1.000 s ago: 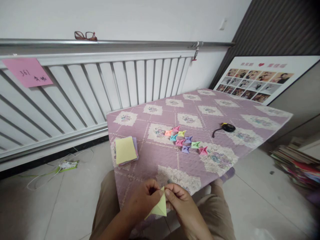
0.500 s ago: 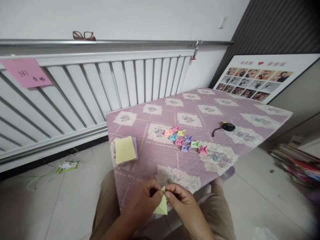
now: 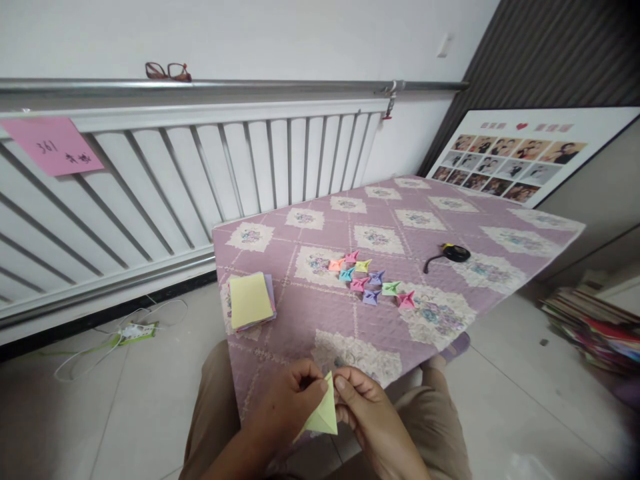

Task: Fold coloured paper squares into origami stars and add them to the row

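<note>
Over the near table edge, my left hand pinches a folded piece of yellow-green paper between thumb and fingers. Creases run across the paper, and its tip points up. My right hand is closed at the paper's right edge, thumb against forefinger, holding it close to the tip. Part of the paper is hidden behind my left hand. Beyond my hands, several small folded paper pieces in pink, orange, blue, purple, yellow and green stand in a cluster. A stack of square paper sheets, yellow on top, lies to the left.
A purple floral cloth covers the table. A black tape measure lies on its right side. Behind it are a white radiator and a photo board. Glasses rest on the pipe. A power strip is on the floor.
The folded paper has turned slightly, showing more of its lower part. My right thumb and fingers have shifted a little along its right edge. Everything else is unchanged.
</note>
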{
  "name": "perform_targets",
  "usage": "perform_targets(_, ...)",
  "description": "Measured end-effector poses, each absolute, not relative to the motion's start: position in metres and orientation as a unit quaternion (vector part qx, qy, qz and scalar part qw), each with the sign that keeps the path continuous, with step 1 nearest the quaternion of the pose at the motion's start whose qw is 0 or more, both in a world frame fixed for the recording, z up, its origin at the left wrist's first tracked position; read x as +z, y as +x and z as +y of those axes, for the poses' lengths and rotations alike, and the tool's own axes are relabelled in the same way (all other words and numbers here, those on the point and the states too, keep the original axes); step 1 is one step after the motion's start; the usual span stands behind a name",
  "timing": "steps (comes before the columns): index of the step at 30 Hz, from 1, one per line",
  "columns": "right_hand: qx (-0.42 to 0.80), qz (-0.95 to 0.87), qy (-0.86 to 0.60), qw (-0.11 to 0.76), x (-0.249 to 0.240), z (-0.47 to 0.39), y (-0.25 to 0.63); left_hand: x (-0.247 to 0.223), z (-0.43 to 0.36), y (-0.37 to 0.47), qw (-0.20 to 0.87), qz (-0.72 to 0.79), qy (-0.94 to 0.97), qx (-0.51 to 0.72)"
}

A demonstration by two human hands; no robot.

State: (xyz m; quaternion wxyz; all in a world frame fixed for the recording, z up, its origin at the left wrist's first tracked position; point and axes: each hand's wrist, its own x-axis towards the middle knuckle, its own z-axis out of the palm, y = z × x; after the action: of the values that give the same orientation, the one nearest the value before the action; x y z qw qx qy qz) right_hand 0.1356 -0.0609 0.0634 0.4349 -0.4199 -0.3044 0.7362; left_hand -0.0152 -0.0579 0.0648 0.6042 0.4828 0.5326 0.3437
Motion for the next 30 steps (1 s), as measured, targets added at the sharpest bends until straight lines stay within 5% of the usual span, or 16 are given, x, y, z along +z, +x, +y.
perform_targets(18,0.756,-0.283,-0.412,0.422,0.054,-0.059,0.140,0.057,-0.057,-0.019,0.637,0.500,0.477,0.341)
perform_targets(30,0.697,-0.375,-0.455,0.408,0.054,-0.055,0.143,0.066,-0.057,-0.014,0.524,0.570,0.548,0.317)
